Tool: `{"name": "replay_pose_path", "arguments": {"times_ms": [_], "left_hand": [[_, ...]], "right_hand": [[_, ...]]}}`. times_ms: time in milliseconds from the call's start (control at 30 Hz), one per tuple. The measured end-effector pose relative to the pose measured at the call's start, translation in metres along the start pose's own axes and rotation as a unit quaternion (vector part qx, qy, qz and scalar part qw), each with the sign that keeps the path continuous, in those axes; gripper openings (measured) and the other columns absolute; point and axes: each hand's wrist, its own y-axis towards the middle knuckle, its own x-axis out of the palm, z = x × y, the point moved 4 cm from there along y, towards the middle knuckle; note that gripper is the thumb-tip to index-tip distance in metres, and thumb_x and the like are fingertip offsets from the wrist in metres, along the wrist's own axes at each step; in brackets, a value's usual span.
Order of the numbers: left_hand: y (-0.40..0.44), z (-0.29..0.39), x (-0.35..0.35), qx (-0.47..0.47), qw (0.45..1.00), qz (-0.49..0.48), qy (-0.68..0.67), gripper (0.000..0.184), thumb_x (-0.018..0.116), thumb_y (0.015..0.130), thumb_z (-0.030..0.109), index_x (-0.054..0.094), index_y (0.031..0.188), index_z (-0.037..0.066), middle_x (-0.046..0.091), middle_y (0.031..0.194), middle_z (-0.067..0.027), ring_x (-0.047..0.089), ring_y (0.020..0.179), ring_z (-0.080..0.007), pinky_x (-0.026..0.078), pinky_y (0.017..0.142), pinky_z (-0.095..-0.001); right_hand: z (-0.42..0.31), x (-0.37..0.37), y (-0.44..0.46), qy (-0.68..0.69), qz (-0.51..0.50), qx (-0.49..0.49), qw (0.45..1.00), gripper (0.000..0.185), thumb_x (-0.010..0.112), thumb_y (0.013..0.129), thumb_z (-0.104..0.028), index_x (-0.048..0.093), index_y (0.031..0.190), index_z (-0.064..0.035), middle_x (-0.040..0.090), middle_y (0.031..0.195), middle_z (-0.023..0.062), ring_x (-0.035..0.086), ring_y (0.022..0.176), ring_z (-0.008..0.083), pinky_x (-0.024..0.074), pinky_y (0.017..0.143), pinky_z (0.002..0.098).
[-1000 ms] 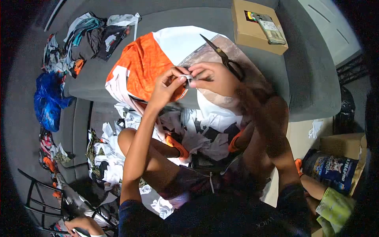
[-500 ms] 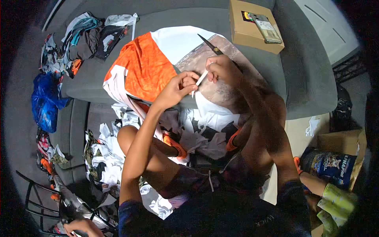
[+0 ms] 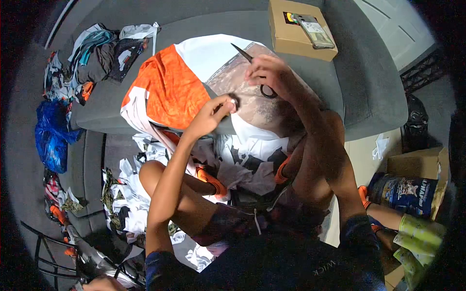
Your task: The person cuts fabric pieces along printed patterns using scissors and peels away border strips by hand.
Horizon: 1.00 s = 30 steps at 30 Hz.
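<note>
One white scrap [image 3: 233, 101] pinched in your left hand [image 3: 211, 116]
Head view: near the sofa's [image 3: 332, 80] front edge, above the patchwork cloth [image 3: 179, 89], it looks light and limp, so fingertips suit it; your right hand [image 3: 272, 75] covers the scissors [image 3: 242, 53], grip impossible to tell, probably stiff, best held by the handle

Room lies between the hands [image 3: 212, 116]; beyond the right, a box [image 3: 280, 35] probably obstructs
</note>
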Motion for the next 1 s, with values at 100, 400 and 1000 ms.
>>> {"name": "replay_pose_path", "arguments": {"times_ms": [100, 400, 1000], "left_hand": [[0.001, 0.0, -0.003, -0.002, 0.995, 0.005, -0.099, 0.017, 0.046, 0.092, 0.013, 0.055, 0.082, 0.003, 0.054, 0.075, -0.003, 0.046, 0.069, -0.0102, 0.037, 0.067, -0.0217], [-0.006, 0.007, -0.021, -0.036, 0.982, 0.009, -0.184, 0.021, 0.044, 0.094, 0.017, 0.055, 0.081, 0.004, 0.055, 0.074, -0.0048, 0.051, 0.071, -0.012, 0.039, 0.068, -0.0222], [0.005, 0.045, 0.028, -0.012, 0.999, -0.02, 0.027, 0.031, 0.038, 0.093, 0.024, 0.055, 0.077, 0.004, 0.053, 0.065, -0.0044, 0.043, 0.055, -0.0133, 0.036, 0.053, -0.0258]], "right_hand": [[0.004, 0.025, -0.006, -0.137, -0.095, 0.081, 0.983, 0.017, 0.047, 0.09, -0.016, 0.05, 0.093, -0.0006, 0.057, 0.087, 0.0146, 0.059, 0.076, 0.017, 0.0504, 0.064, 0.0266], [0.019, 0.039, -0.012, -0.139, -0.222, 0.214, 0.941, 0.016, 0.053, 0.087, -0.017, 0.055, 0.092, -0.0017, 0.059, 0.073, 0.0091, 0.056, 0.063, 0.0129, 0.042, 0.05, 0.0201], [0.006, 0.011, 0.0, -0.271, 0.103, -0.273, 0.917, 0.02, 0.051, 0.087, -0.019, 0.047, 0.071, -0.0074, 0.051, 0.073, 0.0054, 0.044, 0.057, 0.011, 0.037, 0.056, 0.0233]]}}
